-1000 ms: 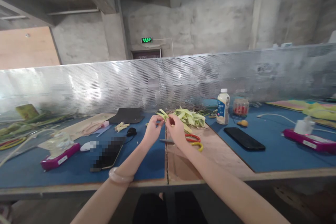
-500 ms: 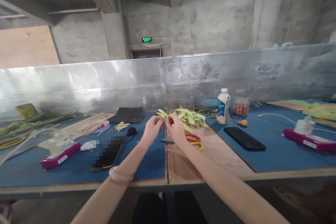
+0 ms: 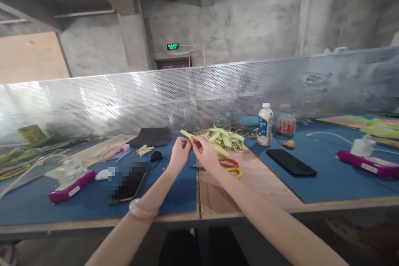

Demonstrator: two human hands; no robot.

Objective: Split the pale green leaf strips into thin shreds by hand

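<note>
My left hand (image 3: 181, 152) and my right hand (image 3: 204, 149) meet above the table, fingers pinched round a pale green strip (image 3: 186, 134). The strip's free end points up and to the left. Just behind my right hand lies a pile of similar pale green strips (image 3: 226, 138). Scissors (image 3: 229, 163) with red and yellow handles lie under my right hand and wrist, their blades pointing left and partly covered. A pale bangle is on my left wrist.
To the left are a phone (image 3: 129, 183), a white mouse (image 3: 102, 174), a purple power strip (image 3: 71, 187) and pale scraps (image 3: 144, 150). At right stand a bottle (image 3: 264, 125) and jar (image 3: 286, 124), with a black phone (image 3: 290, 162) and another power strip (image 3: 368, 164).
Both hands have shifted slightly left and closer together. The strip between them now stretches further up and left beyond the fingertips.
</note>
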